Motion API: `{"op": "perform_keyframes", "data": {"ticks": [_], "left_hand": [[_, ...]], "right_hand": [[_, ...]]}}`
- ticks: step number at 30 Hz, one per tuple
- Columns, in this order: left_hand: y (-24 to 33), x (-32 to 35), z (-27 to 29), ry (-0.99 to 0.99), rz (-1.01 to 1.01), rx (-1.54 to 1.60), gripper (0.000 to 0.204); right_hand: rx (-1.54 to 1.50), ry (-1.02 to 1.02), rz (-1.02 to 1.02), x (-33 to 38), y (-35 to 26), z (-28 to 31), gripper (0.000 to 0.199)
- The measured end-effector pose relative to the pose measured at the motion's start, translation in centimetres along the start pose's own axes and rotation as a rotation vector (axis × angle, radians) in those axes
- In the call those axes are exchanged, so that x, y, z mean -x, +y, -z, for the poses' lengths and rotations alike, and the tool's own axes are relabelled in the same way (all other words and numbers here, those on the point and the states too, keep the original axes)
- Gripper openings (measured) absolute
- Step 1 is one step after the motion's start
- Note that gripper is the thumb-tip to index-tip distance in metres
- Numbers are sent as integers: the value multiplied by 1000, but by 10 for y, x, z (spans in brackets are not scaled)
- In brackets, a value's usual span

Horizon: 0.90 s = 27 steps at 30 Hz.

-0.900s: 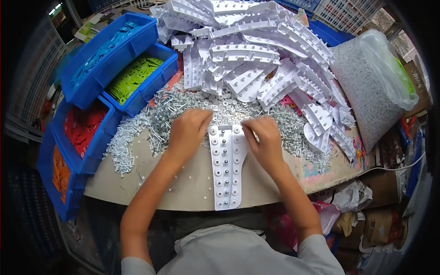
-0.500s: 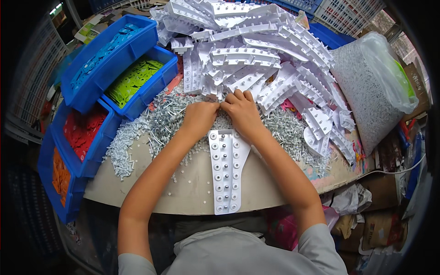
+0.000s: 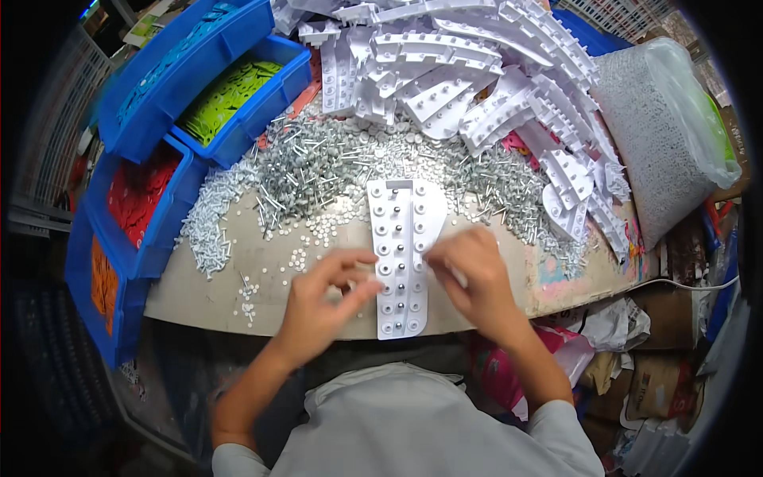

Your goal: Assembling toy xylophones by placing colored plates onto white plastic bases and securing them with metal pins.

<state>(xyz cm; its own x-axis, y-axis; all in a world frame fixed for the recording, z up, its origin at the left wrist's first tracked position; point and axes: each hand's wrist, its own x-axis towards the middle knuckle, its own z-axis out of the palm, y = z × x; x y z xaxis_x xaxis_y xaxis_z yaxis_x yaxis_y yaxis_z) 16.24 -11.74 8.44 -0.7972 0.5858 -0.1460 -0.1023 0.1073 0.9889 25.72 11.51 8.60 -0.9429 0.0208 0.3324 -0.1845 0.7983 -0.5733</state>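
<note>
A long white plastic panel [image 3: 403, 258] lies on the tabletop before me, wide and rounded at its far end. Rows of round sockets line both its sides, and metal pins stand along its central channel. To its left is my left hand [image 3: 324, 298], thumb and fingers apart, fingertips close to the panel's edge. Nothing shows clearly between them. My right hand [image 3: 473, 274] is at the panel's right edge, its fingers bent and blurred by motion. Whether it holds a small part is hidden. Beyond the panel spread metal pins [image 3: 306, 171] and small white discs [image 3: 322, 230].
Blue bins at the left hold blue, green [image 3: 230, 103], red [image 3: 143, 199] and orange flat pieces. White plastic panels [image 3: 437, 52] are heaped at the back. A full clear plastic bag [image 3: 656, 135] stands at the right. White pegs [image 3: 211, 230] lie near the bins.
Both hands have come back toward me from the pile of small parts and moved apart, to either side of the panel. The camera view has shifted, so the surroundings sit higher.
</note>
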Motion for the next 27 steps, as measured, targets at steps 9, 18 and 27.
{"op": "perform_keyframes", "data": {"ticks": [9, 18, 27], "left_hand": [[-55, 55, -21, -73, -361, -441, 16], [-62, 57, -34, 75, -191, -254, 12], [-88, 58, -29, 130, -769, -698, 25]], "right_hand": [[-238, -160, -244, 74, -35, -25, 13], [-267, -103, -330, 75, -38, -38, 13], [64, 100, 81, 98, -18, -58, 24]]}}
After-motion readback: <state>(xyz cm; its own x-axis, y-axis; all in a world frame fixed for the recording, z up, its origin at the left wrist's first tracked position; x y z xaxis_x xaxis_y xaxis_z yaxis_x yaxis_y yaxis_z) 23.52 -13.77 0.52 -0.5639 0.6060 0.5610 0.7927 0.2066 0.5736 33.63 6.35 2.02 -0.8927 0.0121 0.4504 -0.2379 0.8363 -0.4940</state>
